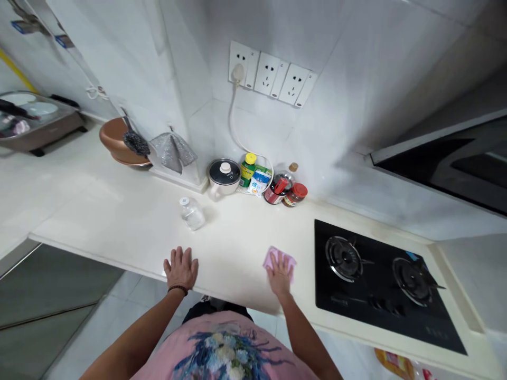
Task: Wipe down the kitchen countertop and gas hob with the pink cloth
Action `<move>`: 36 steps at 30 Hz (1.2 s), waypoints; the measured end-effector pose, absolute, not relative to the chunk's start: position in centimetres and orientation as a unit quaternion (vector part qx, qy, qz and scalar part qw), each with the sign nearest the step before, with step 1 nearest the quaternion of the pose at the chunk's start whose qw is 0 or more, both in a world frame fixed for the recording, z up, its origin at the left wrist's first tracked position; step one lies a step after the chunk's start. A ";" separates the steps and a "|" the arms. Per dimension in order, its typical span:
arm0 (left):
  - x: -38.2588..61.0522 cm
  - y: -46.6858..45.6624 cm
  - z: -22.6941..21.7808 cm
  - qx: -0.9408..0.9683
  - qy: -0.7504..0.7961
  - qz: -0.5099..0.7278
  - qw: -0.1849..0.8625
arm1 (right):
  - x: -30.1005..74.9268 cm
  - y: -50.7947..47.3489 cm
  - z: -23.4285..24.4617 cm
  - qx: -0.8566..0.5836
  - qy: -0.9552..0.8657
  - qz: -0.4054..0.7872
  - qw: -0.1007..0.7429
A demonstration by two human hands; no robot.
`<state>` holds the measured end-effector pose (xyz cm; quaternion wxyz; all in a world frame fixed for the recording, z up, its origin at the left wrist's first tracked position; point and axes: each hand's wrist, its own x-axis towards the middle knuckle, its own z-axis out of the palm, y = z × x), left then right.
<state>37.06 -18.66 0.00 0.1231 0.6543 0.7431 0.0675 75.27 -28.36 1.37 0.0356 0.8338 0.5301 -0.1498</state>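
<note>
My right hand (280, 276) presses flat on a pink cloth (271, 258) lying on the pale countertop (233, 253), left of the stove. Its fingers are stretched out over the cloth. My left hand (181, 270) rests palm down at the counter's front edge, fingers spread, with nothing in it. A dark bracelet is on that wrist. Just beyond the left hand, a clear bottle with a white cap (192, 215) stands on the counter, apart from the fingers.
A black gas stove (370, 295) takes up the right side. Along the wall stand a small lidded pot (224, 179), a green bottle with a yellow cap (247, 170), a white packet (259, 181) and a red-lidded jar (295, 195). A copper-coloured pan (119, 141) is at the left.
</note>
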 end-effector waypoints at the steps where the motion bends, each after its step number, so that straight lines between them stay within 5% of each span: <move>1: 37.1 -18.6 0.1 0.655 0.743 0.067 0.123 | 77.3 -30.3 0.9 0.859 0.494 -0.132 0.028; 11: 37.3 -18.8 1.1 0.661 0.737 0.065 0.125 | 76.3 -37.8 -1.4 0.934 0.348 -0.064 -0.053; 22: 37.2 -18.7 1.3 0.659 0.735 0.061 0.145 | 57.6 -30.3 1.6 0.668 0.705 -0.208 -0.117; 33: 37.2 -18.9 2.0 0.663 0.730 0.067 0.149 | 70.3 -39.9 -0.9 0.857 0.503 -0.107 0.026; 36: 37.3 -18.9 1.9 0.664 0.730 0.070 0.146 | 75.0 -42.2 -1.5 0.920 0.383 -0.077 -0.010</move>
